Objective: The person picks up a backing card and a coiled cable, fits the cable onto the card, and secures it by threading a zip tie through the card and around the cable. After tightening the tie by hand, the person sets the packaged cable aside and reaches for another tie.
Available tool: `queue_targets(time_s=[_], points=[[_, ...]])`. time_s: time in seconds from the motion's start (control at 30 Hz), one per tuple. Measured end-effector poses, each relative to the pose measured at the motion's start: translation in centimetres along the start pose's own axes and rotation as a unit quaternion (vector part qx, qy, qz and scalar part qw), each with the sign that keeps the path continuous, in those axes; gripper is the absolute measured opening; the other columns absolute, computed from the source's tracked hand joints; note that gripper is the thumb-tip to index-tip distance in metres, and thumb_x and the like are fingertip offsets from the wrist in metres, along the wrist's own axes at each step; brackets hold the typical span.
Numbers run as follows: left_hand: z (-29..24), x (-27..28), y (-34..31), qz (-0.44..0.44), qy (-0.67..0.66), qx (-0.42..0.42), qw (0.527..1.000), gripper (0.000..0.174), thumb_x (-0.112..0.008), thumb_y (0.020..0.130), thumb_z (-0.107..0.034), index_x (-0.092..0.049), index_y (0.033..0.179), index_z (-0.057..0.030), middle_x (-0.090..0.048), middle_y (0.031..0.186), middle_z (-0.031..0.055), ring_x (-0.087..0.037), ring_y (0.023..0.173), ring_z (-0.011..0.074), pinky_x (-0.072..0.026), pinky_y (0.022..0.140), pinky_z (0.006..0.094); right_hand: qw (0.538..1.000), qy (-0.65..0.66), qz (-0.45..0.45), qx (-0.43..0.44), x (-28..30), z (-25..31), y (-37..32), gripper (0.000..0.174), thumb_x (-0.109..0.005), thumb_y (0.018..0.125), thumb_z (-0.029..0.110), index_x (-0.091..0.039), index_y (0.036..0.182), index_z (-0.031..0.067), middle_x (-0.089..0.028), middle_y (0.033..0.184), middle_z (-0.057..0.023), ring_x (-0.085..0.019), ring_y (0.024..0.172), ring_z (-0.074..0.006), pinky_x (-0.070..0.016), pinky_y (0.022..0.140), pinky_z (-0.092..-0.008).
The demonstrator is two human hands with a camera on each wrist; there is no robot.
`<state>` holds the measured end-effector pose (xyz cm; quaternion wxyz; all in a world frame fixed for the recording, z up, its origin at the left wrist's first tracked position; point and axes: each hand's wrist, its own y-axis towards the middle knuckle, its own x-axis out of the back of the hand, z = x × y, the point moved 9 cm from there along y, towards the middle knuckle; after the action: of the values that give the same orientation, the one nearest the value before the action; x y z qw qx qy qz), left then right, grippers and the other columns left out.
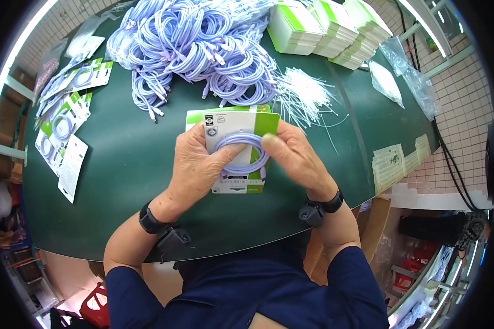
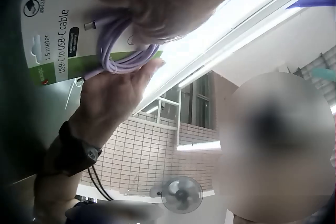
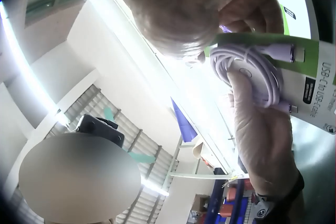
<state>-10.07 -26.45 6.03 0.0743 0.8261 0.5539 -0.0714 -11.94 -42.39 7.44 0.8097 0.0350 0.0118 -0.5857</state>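
Pinching the front pkg card (image 1: 233, 122), L hand (image 1: 195, 164) has its thumb across the coiled USB-C cable (image 1: 261, 160); R hand (image 1: 302, 159) grips the opp. edge, thumb by the coil, all above the table (image 1: 132, 181), nr zip ties (image 1: 307, 90).

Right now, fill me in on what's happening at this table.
A person holds a printed card with a coiled lilac cable against it. The left hand has its thumb across the coil; the right hand has its thumb at the coil's edge. Ahead lie a heap of similar cables, white ties and stacked cards; more carded cables sit to the left.
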Motion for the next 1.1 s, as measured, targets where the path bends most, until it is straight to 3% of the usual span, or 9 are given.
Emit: queue_targets(time_s=[0.1,0.27,0.43,0.57,0.7,0.8,0.97,1.07,1.1], points=[[-0.7,-0.7,-0.3,-0.027,0.062,-0.036,0.997,0.032,-0.079,0.094,-0.004,-0.069,0.123,0.0031,-0.078,0.112,0.0098,-0.074,0.098,0.0137,-0.0608,0.086,0.0299,1.000,0.007,-0.024,-0.009,-0.2,0.0,0.2,0.039,-0.065,0.109,0.024,-0.066,0.136,-0.0037,-0.074,0.119,-0.0079,-0.066,0.102,-0.0111,-0.0551,0.089,-0.0280],[0.6,-0.3,-0.1,-0.035,0.042,-0.014,0.998,0.036,-0.079,0.093,-0.003,-0.066,0.126,0.0025,-0.078,0.113,0.0103,-0.074,0.099,0.0142,-0.0609,0.086,0.0304,0.998,0.002,-0.057,-0.003,-0.1,-1.3,0.4,0.032,-0.063,0.109,0.022,-0.072,0.128,-0.0031,-0.076,0.108,-0.0062,-0.066,0.092,-0.0087,-0.0561,0.081,-0.0279],[0.8,-0.2,-0.1,-0.045,0.037,-0.014,0.998,0.038,-0.078,0.093,-0.003,-0.064,0.129,0.0020,-0.077,0.113,0.0109,-0.074,0.099,0.0148,-0.0608,0.087,0.0311,0.997,-0.029,-0.076,0.007,0.0,-1.2,0.1,0.030,-0.065,0.108,0.020,-0.073,0.124,-0.0040,-0.077,0.105,-0.0064,-0.066,0.092,-0.0085,-0.0567,0.079,-0.0289],[0.6,-0.3,0.2,-0.032,0.048,-0.018,0.998,0.038,-0.077,0.094,-0.004,-0.063,0.129,0.0023,-0.077,0.113,0.0116,-0.073,0.100,0.0159,-0.0601,0.089,0.0320,0.997,-0.051,-0.061,0.005,0.1,-1.6,0.3,0.033,-0.066,0.107,0.020,-0.070,0.130,-0.0036,-0.077,0.107,-0.0073,-0.066,0.094,-0.0087,-0.0571,0.075,-0.0293],[-0.3,-0.4,0.5,-0.019,0.095,-0.033,0.995,0.037,-0.076,0.094,-0.004,-0.063,0.129,0.0030,-0.076,0.115,0.0122,-0.073,0.102,0.0167,-0.0589,0.091,0.0326,0.991,-0.043,-0.109,0.067,0.2,-0.9,0.2,0.043,-0.070,0.105,0.021,-0.062,0.140,-0.0016,-0.075,0.114,-0.0093,-0.067,0.096,-0.0107,-0.0578,0.072,-0.0301],[-0.8,-0.1,0.5,-0.027,0.119,-0.053,0.991,0.038,-0.075,0.095,-0.005,-0.063,0.129,0.0033,-0.075,0.116,0.0124,-0.072,0.103,0.0168,-0.0582,0.092,0.0329,0.914,-0.277,-0.231,0.184,0.4,3.1,-1.7,0.059,-0.078,0.098,0.014,-0.053,0.148,-0.0028,-0.073,0.123,-0.0118,-0.072,0.100,-0.0148,-0.0591,0.081,-0.0293],[-1.0,-0.1,0.3,-0.015,0.078,-0.049,0.996,0.038,-0.075,0.095,-0.005,-0.063,0.130,0.0030,-0.075,0.116,0.0122,-0.071,0.104,0.0157,-0.0577,0.091,0.0324,0.928,-0.269,-0.190,0.177,0.0,2.7,-1.3,0.066,-0.086,0.090,0.009,-0.054,0.146,-0.0026,-0.074,0.121,-0.0146,-0.073,0.105,-0.0176,-0.0598,0.081,-0.0297],[-2.1,-0.5,0.3,0.005,0.068,-0.050,0.996,0.039,-0.074,0.096,-0.005,-0.063,0.132,0.0029,-0.075,0.116,0.0123,-0.070,0.105,0.0152,-0.0575,0.090,0.0322,0.980,-0.079,-0.140,0.117,0.7,1.4,-0.5,0.070,-0.088,0.086,0.006,-0.054,0.146,-0.0022,-0.074,0.121,-0.0154,-0.074,0.103,-0.0178,-0.0601,0.080,-0.0292],[-2.5,-0.6,0.2,0.021,0.081,-0.036,0.996,0.038,-0.075,0.096,-0.006,-0.063,0.132,0.0033,-0.076,0.114,0.0119,-0.071,0.104,0.0153,-0.0576,0.090,0.0321,0.980,-0.078,-0.141,0.117,0.9,1.4,-0.5,0.070,-0.088,0.086,0.006,-0.054,0.146,-0.0022,-0.074,0.121,-0.0154,-0.074,0.103,-0.0178,-0.0601,0.080,-0.0292]])
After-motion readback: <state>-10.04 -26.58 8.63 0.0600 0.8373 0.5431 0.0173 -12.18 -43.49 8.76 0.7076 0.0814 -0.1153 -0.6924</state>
